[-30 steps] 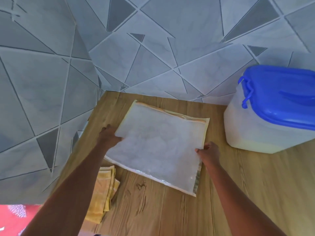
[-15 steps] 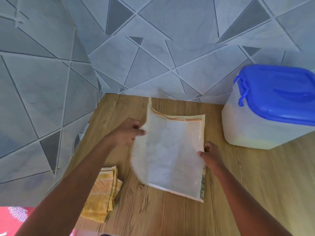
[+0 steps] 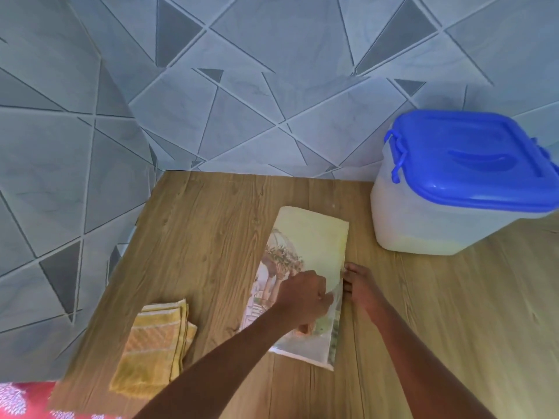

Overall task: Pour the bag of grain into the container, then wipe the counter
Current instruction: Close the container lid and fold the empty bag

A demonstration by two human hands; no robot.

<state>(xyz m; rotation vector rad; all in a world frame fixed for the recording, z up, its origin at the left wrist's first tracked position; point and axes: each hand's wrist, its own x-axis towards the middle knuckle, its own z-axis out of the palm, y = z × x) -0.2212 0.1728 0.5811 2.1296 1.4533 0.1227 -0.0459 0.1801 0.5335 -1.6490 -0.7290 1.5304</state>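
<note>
The flat grain bag (image 3: 311, 246) lies folded in half on the wooden counter (image 3: 205, 237), its printed side up. My left hand (image 3: 305, 297) lies on top of the bag near its right edge, fingers curled, pinching the folded-over layer. My right hand (image 3: 358, 285) rests on the counter at the bag's right edge and holds that edge with its fingertips. The white container (image 3: 429, 219) with a closed blue lid (image 3: 472, 158) stands at the back right. A folded yellow cloth (image 3: 154, 349) lies at the front left.
Grey tiled walls (image 3: 272, 86) close the counter at the back and on the left. The counter's left front edge runs beside the cloth, with red patterned fabric (image 3: 21, 400) below it. Bare wood stretches to the right of my arms.
My left hand has carried the bag's left half over to the right, folding the bag in half so the printed side shows. My right hand has stayed at the right edge.
</note>
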